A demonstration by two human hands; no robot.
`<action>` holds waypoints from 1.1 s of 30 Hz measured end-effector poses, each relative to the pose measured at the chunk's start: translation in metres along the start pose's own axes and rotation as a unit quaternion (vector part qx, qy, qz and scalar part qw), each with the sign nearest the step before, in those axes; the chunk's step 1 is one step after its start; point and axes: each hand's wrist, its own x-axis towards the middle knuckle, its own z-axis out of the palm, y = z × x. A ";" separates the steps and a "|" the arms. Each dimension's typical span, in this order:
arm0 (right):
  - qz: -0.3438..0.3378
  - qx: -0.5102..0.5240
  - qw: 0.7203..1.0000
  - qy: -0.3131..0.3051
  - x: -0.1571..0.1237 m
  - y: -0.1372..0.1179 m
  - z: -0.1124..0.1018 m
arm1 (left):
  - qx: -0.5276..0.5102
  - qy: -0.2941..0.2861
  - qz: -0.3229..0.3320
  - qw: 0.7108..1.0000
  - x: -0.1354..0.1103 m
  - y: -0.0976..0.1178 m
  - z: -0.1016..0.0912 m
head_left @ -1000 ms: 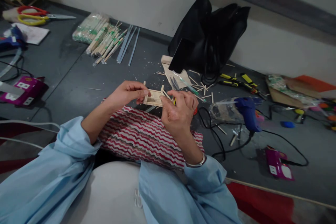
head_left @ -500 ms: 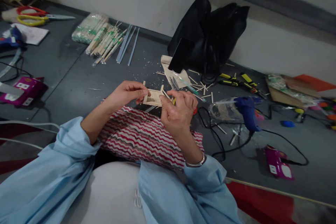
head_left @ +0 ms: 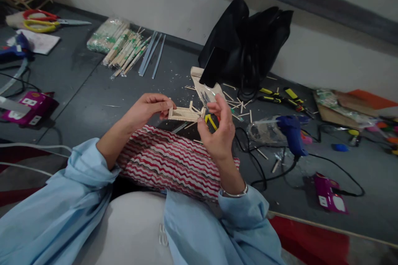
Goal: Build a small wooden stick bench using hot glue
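A small frame built of thin wooden sticks (head_left: 185, 114) is held above the front of the table. My left hand (head_left: 152, 106) pinches its left end between thumb and fingers. At the frame's right end, my right hand (head_left: 219, 128) has its fingers spread, and the thumb tip is at or very near the corner. Yellow-handled pliers (head_left: 212, 121) lie beneath the right hand, partly hidden. Below both hands is a red and white striped cloth (head_left: 174, 161).
A blue glue gun (head_left: 292, 134) stands to the right, its cord running to a purple box (head_left: 330, 193). Behind are a black bag (head_left: 248, 45), loose sticks and bundled sticks (head_left: 126, 51). Scissors (head_left: 46, 21) and another purple box (head_left: 29, 107) lie left.
My right hand has opened from its grip on the wooden frame, its fingers lifting away. More of the frame's right end now shows. My left hand keeps its pinch.
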 end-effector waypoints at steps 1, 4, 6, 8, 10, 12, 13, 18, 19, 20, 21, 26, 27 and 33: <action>0.007 0.032 0.999 -0.013 0.001 0.004 0.001 | -0.007 0.005 -0.002 1.000 0.000 0.001 -0.001; 0.021 0.102 0.993 -0.048 0.002 0.016 0.009 | -0.022 0.024 -0.006 0.999 0.002 0.001 -0.003; 0.032 0.134 0.989 -0.051 0.003 0.023 0.016 | -0.029 0.034 -0.008 0.999 0.004 0.001 -0.004; 0.045 0.159 0.985 -0.041 0.003 0.028 0.023 | -0.035 0.039 -0.012 0.999 0.005 0.000 -0.004; 0.059 0.181 0.981 -0.027 0.004 0.033 0.029 | -0.041 0.039 -0.014 0.998 0.006 0.000 -0.004; 0.068 0.198 0.978 -0.018 0.004 0.037 0.034 | -0.051 0.042 -0.008 0.998 0.006 -0.001 -0.003; 0.069 0.205 0.976 -0.014 0.003 0.039 0.035 | -0.056 0.044 -0.004 0.997 0.006 -0.001 -0.003; 0.075 0.223 0.972 -0.001 0.002 0.045 0.041 | -0.069 0.040 0.027 0.996 0.006 -0.004 0.000; 0.078 0.226 0.971 -0.001 0.001 0.046 0.041 | -0.061 0.039 0.042 0.996 0.006 -0.005 0.001; 0.082 0.228 0.970 -0.001 0.001 0.046 0.042 | -0.049 0.040 0.063 0.996 0.006 -0.006 0.002; 0.083 0.229 0.970 -0.003 0.001 0.046 0.042 | -0.033 0.041 0.085 0.995 0.006 -0.007 0.002; 0.073 0.223 0.972 -0.011 0.001 0.039 0.037 | 0.119 0.029 0.182 0.976 0.007 -0.009 0.000; 0.072 0.217 0.973 -0.014 0.001 0.037 0.036 | 0.163 0.033 0.200 0.966 0.007 -0.009 -0.001; 0.061 0.224 0.973 -0.014 0.001 0.033 0.031 | 0.231 0.047 0.206 0.950 0.003 -0.009 -0.001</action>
